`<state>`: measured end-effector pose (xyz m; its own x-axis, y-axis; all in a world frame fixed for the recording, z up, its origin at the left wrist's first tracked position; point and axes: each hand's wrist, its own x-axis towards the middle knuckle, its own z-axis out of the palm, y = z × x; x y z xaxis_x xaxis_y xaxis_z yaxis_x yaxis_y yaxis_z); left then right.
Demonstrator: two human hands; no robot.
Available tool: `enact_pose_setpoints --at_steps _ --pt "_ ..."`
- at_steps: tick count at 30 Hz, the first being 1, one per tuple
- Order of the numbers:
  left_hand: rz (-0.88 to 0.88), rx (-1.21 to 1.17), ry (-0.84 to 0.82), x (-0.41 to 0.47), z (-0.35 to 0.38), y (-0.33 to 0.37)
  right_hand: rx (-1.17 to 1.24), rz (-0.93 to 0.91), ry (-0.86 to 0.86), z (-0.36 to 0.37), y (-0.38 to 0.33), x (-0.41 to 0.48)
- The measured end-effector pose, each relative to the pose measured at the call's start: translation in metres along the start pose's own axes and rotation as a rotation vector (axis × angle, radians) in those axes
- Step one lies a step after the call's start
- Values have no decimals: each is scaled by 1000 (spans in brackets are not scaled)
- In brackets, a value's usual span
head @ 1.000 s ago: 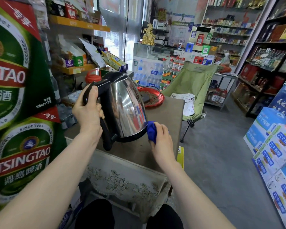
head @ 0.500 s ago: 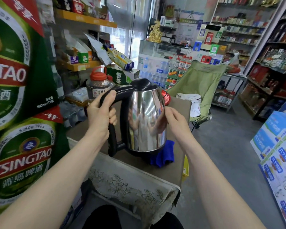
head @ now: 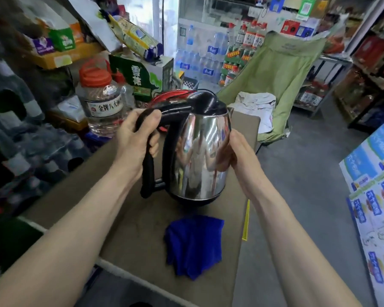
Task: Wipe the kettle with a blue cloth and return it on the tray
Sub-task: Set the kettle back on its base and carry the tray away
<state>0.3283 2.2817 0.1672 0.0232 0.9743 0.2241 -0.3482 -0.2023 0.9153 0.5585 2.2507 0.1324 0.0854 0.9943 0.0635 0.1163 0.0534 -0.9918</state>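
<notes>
A steel kettle (head: 197,156) with a black lid and black handle is held upright above the brown table (head: 75,196). My left hand (head: 138,138) grips its handle. My right hand (head: 233,156) presses flat against the kettle's right side. The blue cloth (head: 193,242) lies crumpled on the table, in front of the kettle and free of both hands. Behind the kettle's lid only a strip of the red tray (head: 171,95) shows.
A big clear jar with an orange lid (head: 102,100) stands at the table's far left, next to a green carton (head: 142,78). A green folding chair (head: 275,80) with a white cloth stands beyond the table. Stacked boxes (head: 372,196) line the right.
My right hand let go of the blue cloth, which now lies on the table, and moved up to the kettle's side. The kettle came upright and moved away from me toward the tray.
</notes>
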Motion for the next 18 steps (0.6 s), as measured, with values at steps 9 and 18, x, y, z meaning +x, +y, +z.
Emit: enact_pose_setpoints --at_steps 9,18 --pt "-164 223 -36 33 58 64 52 253 71 -41 -63 4" --pt "-371 299 -214 40 109 108 88 447 121 -86 -118 -24"
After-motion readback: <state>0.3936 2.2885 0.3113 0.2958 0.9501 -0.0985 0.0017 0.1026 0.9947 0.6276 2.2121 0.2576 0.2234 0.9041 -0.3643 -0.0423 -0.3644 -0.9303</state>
